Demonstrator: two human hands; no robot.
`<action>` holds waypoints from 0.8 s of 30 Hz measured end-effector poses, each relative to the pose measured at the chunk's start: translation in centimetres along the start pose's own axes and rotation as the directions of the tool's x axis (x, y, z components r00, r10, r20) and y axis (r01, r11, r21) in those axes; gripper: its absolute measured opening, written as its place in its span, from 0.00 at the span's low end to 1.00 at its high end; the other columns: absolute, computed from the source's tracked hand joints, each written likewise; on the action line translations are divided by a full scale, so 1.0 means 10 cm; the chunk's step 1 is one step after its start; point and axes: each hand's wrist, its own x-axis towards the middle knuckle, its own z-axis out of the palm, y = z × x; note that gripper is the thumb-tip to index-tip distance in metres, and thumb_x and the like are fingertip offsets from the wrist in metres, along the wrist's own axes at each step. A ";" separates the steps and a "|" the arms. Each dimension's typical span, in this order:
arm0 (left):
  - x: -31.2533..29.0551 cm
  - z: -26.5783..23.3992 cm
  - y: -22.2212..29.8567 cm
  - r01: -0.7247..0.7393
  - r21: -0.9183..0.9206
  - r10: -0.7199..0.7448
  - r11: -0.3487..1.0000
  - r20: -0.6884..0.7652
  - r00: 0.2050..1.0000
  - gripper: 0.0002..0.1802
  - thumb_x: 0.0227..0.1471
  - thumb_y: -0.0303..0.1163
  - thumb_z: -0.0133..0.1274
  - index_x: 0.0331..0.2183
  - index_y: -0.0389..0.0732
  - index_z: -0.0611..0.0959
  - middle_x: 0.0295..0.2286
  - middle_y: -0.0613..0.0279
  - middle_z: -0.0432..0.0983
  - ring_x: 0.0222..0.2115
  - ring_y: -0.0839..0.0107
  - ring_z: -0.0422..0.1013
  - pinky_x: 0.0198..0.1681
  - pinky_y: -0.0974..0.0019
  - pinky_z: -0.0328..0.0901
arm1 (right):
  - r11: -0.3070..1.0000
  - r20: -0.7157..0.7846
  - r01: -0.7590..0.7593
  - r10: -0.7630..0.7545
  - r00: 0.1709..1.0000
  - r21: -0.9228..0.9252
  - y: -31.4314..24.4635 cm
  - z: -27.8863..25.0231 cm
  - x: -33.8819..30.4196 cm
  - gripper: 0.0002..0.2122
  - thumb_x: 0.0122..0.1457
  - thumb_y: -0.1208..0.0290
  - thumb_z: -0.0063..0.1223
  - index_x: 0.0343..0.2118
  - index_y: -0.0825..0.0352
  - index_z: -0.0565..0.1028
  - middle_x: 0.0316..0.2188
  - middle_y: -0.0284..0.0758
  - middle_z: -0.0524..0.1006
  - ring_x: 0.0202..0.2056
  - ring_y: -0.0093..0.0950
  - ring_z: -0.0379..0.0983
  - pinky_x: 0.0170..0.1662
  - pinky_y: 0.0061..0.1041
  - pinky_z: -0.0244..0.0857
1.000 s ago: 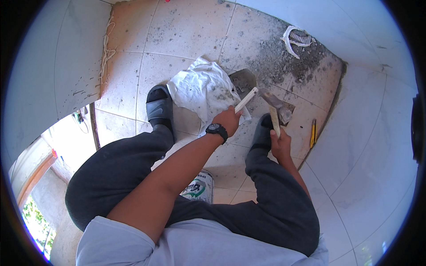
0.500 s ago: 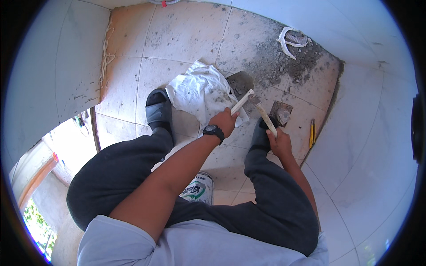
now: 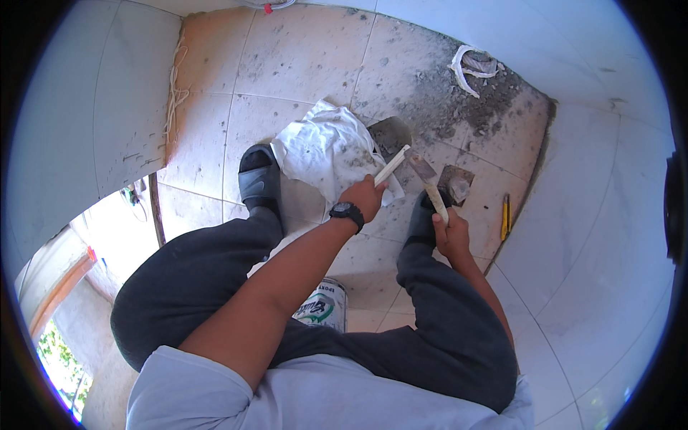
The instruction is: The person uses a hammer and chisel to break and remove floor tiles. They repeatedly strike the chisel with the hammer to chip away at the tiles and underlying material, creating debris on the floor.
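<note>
In my left hand point(image 3: 362, 198) is a narrow white strip point(image 3: 391, 165), gripped by its lower end and slanting up to the right. My right hand point(image 3: 451, 235) is closed round the pale handle of a scraper point(image 3: 423, 168) with a flat, stained metal blade. The blade's tip is close to the strip's upper end; whether they touch I cannot tell. Below the strip lies a crumpled white cloth point(image 3: 322, 140) with grey smears. A dark grey, round-edged piece point(image 3: 393, 133) lies partly beneath the cloth's right edge.
A square floor opening point(image 3: 457, 183) with a pale lump in it is beside my right foot. A yellow utility knife point(image 3: 506, 216) lies by the right wall. Grey rubble point(image 3: 487, 104) and a broken white ring point(image 3: 459, 70) are at the far right. A paint can point(image 3: 326, 304) stands between my legs.
The scraper has turned in my right hand, so its blade now shows broader and its handle stands more upright. My left hand holds the white strip nearly as before.
</note>
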 end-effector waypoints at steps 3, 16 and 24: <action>0.01 0.01 0.01 0.055 0.003 -0.055 0.999 0.013 0.998 0.30 0.68 0.54 0.39 0.43 0.33 0.76 0.35 0.37 0.81 0.39 0.38 0.77 0.45 0.41 0.69 | 0.996 0.013 -0.039 0.040 0.999 -0.078 -0.03 0.00 0.03 0.23 0.68 0.50 0.50 0.28 0.70 0.72 0.20 0.52 0.75 0.25 0.55 0.75 0.30 0.48 0.66; 0.00 0.02 0.05 0.037 -0.122 -0.052 0.992 -0.124 0.991 0.34 0.68 0.58 0.37 0.41 0.33 0.78 0.31 0.36 0.80 0.37 0.37 0.77 0.42 0.40 0.69 | 0.983 -0.076 -0.066 0.080 0.994 0.173 -0.19 -0.11 -0.06 0.20 0.69 0.56 0.50 0.28 0.71 0.71 0.16 0.44 0.70 0.19 0.37 0.71 0.26 0.36 0.62; 0.28 0.23 -0.04 -0.118 -0.350 0.025 0.929 -0.261 0.965 0.41 0.67 0.62 0.37 0.24 0.31 0.79 0.21 0.41 0.76 0.26 0.45 0.74 0.34 0.49 0.66 | 0.930 -0.104 -0.127 0.172 0.980 0.345 -0.27 -0.20 0.04 0.20 0.71 0.55 0.49 0.31 0.71 0.73 0.18 0.36 0.70 0.23 0.21 0.65 0.28 0.30 0.62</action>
